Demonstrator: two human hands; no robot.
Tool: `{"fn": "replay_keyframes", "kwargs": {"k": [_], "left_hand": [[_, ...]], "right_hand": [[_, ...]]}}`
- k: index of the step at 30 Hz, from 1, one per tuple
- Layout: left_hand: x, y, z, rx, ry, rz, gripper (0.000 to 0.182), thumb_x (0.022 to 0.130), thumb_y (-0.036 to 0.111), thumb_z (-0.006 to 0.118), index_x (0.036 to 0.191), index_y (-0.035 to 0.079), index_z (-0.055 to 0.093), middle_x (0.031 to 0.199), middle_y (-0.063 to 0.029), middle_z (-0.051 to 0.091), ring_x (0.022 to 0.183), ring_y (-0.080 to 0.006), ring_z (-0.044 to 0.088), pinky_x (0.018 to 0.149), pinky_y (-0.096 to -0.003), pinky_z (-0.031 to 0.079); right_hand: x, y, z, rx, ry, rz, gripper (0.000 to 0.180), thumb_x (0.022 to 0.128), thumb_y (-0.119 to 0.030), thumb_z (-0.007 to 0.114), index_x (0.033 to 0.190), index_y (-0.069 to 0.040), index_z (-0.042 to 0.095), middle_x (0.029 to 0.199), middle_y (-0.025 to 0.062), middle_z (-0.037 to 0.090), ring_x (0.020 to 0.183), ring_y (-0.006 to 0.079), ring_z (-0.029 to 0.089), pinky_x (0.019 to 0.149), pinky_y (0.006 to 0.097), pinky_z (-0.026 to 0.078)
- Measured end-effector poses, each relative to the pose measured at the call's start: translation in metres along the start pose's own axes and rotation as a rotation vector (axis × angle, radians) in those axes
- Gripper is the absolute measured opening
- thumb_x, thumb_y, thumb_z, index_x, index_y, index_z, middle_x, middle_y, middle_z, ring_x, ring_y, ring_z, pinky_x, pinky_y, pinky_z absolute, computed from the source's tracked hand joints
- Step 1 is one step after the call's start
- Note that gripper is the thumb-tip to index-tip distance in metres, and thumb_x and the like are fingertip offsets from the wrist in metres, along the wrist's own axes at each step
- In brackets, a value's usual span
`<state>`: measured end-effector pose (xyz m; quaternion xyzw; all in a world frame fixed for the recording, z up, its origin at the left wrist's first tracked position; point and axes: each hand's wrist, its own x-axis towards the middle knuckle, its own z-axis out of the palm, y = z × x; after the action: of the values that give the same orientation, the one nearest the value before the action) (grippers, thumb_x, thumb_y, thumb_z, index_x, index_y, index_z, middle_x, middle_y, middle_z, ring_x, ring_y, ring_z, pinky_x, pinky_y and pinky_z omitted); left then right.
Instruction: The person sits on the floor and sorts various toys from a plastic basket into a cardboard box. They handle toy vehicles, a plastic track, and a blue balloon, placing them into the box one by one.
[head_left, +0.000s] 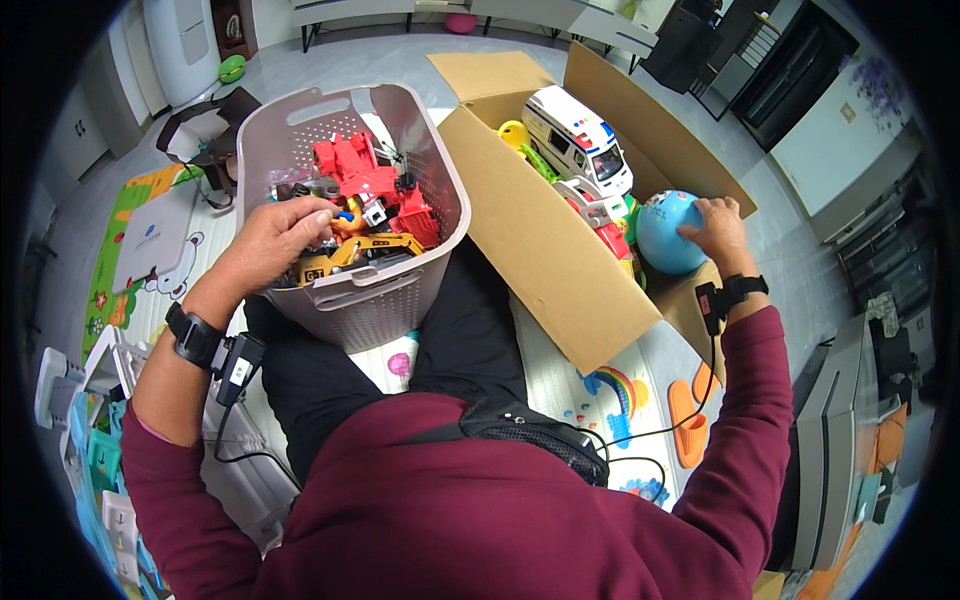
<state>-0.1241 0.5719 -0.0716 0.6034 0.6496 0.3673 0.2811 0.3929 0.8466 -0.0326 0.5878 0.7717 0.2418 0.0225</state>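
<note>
My left hand (289, 232) is over the near left part of a grey-mauve perforated plastic basket (375, 300). Its thumb and fingers pinch a small yellow toy (355, 217) with a blue part; the fingertips are partly hidden. Around it lie red toy vehicle parts (356, 169) and a yellow toy excavator (367, 251). At the right, my right hand (718, 231) grips the side of a light blue ball (667, 232) at the near end of an open cardboard box (547, 240). Beside the ball, the box holds a white toy ambulance (577, 139) and a red-and-white toy (596, 206).
A patterned play mat (382, 367) lies under basket and box. A grey folded board (159, 232) and a dark bag (206, 135) are left of the basket. Orange slippers (686, 424) rest near my right forearm. White and blue plastic parts (112, 450) stand at lower left.
</note>
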Motion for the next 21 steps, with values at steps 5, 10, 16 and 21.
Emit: {"fn": "replay_keyframes", "kwargs": {"k": [5, 10, 16, 21], "left_hand": [[-0.001, 0.002, 0.000, 0.038, 0.012, -0.023, 0.035, 0.100, 0.029, 0.052, 0.117, 0.001, 0.063, 0.092, -0.0053, 0.068, 0.083, -0.0112, 0.062, 0.078, -0.0274, 0.051], [-0.001, 0.003, 0.000, 0.022, 0.008, -0.014, 0.035, 0.100, 0.028, 0.051, 0.117, 0.000, 0.063, 0.093, -0.0060, 0.068, 0.085, -0.0121, 0.063, 0.080, -0.0275, 0.051], [0.000, 0.003, -0.001, 0.016, -0.017, -0.027, 0.036, 0.100, 0.028, 0.052, 0.117, 0.000, 0.063, 0.096, -0.0069, 0.069, 0.087, -0.0126, 0.064, 0.082, -0.0274, 0.051], [-0.001, 0.003, 0.000, -0.004, -0.017, -0.029, 0.036, 0.100, 0.028, 0.052, 0.118, 0.000, 0.063, 0.099, -0.0070, 0.069, 0.087, -0.0126, 0.064, 0.082, -0.0276, 0.051]], "right_hand": [[-0.006, -0.005, 0.006, 0.058, -0.238, -0.026, 0.056, 0.070, -0.040, 0.079, 0.115, -0.010, 0.068, 0.110, 0.0154, 0.068, 0.118, 0.0402, 0.051, 0.097, 0.0432, 0.047], [-0.010, 0.000, 0.012, 0.163, -0.229, -0.069, 0.048, 0.073, -0.037, 0.077, 0.110, -0.007, 0.070, 0.104, 0.0166, 0.070, 0.098, 0.0346, 0.064, 0.087, 0.0422, 0.051], [0.006, -0.010, -0.008, 0.262, 0.020, -0.091, 0.040, 0.081, -0.031, 0.072, 0.113, -0.007, 0.067, 0.111, 0.0157, 0.067, 0.106, 0.0337, 0.062, 0.090, 0.0445, 0.048], [0.000, -0.063, -0.019, 0.623, 0.031, -0.406, 0.043, 0.084, -0.015, 0.072, 0.124, -0.005, 0.061, 0.117, 0.0174, 0.063, 0.108, 0.0330, 0.061, 0.095, 0.0382, 0.049]]}}
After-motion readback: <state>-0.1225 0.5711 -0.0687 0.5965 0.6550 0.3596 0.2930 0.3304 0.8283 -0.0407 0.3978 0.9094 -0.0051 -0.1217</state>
